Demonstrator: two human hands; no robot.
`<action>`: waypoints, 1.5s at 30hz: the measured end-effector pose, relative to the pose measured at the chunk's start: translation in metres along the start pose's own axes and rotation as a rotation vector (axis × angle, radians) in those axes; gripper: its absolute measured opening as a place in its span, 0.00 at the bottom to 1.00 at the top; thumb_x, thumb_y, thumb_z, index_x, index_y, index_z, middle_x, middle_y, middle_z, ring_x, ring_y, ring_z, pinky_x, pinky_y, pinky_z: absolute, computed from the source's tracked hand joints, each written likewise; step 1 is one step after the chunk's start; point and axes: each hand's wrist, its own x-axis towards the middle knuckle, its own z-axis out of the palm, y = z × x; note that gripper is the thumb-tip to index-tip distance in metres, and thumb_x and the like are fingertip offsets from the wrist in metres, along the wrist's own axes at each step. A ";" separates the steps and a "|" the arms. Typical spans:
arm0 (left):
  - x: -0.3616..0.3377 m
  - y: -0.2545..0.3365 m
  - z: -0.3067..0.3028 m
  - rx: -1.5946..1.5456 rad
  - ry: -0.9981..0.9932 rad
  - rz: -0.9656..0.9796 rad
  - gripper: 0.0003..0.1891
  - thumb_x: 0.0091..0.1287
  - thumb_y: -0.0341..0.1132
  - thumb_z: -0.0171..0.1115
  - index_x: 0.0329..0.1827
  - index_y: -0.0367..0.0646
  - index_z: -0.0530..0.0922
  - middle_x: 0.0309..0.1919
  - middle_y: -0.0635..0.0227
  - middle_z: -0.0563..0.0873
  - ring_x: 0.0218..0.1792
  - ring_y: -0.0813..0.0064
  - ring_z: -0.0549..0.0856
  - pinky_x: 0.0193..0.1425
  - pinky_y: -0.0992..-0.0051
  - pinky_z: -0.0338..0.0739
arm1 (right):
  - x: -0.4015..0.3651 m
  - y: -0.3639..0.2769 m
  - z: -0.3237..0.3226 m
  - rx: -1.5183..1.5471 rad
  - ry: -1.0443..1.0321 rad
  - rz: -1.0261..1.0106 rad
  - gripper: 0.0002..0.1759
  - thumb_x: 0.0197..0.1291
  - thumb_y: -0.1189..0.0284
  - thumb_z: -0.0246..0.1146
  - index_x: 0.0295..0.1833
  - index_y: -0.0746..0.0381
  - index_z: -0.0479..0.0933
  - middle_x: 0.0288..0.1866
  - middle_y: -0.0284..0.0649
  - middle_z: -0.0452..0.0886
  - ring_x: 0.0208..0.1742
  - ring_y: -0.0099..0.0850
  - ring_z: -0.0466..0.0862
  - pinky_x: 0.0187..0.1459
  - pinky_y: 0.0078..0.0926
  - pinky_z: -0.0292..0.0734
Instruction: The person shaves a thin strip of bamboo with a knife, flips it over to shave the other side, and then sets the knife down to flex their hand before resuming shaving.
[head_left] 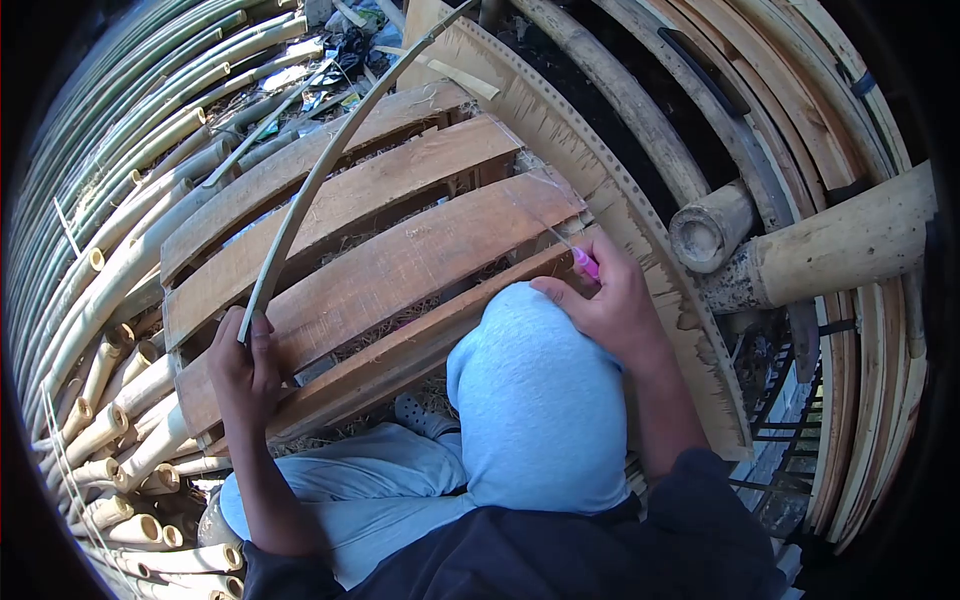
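Note:
A long thin bamboo strip [318, 182] rises from my left hand [245, 362], which is closed round its lower end. The strip curves up across a slatted wooden crate [410, 245] toward the top of the view. My right hand [608, 300] is closed on a pink-handled tool [586, 263] beside my raised knee. A thin shaft runs from the pink handle up and left over the crate's right edge. The strip and the tool are apart.
Stacked bamboo poles [110, 430] fill the left side. A perforated brown sheet [640, 230] lies right of the crate. Thick bamboo poles [840, 240] and long wooden slats [790, 90] stand at the right. Plastic litter [345, 60] lies at the top.

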 end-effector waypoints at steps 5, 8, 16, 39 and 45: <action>0.001 -0.001 0.001 -0.018 -0.004 0.013 0.15 0.78 0.36 0.54 0.34 0.35 0.74 0.26 0.59 0.73 0.27 0.63 0.75 0.35 0.68 0.69 | -0.014 0.026 -0.005 -0.113 0.060 0.240 0.16 0.69 0.69 0.66 0.49 0.67 0.68 0.36 0.57 0.80 0.40 0.56 0.84 0.43 0.47 0.77; 0.002 0.003 -0.001 0.013 -0.020 0.027 0.14 0.78 0.36 0.55 0.34 0.35 0.75 0.26 0.58 0.74 0.27 0.59 0.75 0.34 0.67 0.69 | 0.007 -0.025 -0.015 0.125 0.093 0.215 0.13 0.72 0.69 0.62 0.49 0.67 0.69 0.35 0.56 0.79 0.37 0.57 0.80 0.41 0.46 0.74; 0.002 0.001 -0.008 0.104 0.020 0.168 0.08 0.75 0.29 0.55 0.41 0.37 0.81 0.37 0.56 0.85 0.39 0.52 0.84 0.46 0.59 0.76 | 0.127 -0.142 0.053 0.110 -0.429 -0.452 0.18 0.78 0.65 0.51 0.50 0.71 0.75 0.36 0.59 0.83 0.42 0.57 0.84 0.44 0.47 0.77; -0.003 -0.019 -0.005 -0.002 -0.098 0.181 0.18 0.75 0.29 0.55 0.66 0.38 0.76 0.59 0.43 0.83 0.61 0.41 0.81 0.76 0.54 0.71 | 0.134 -0.124 0.156 -0.464 0.341 -0.624 0.26 0.68 0.62 0.54 0.16 0.58 0.79 0.12 0.45 0.78 0.13 0.42 0.81 0.17 0.40 0.78; 0.000 -0.021 -0.007 -0.072 -0.101 0.186 0.16 0.76 0.30 0.55 0.63 0.37 0.77 0.49 0.41 0.85 0.56 0.40 0.83 0.72 0.55 0.75 | 0.143 -0.115 0.154 -0.519 0.330 -0.534 0.29 0.70 0.62 0.52 0.16 0.59 0.81 0.16 0.48 0.81 0.20 0.44 0.86 0.23 0.43 0.83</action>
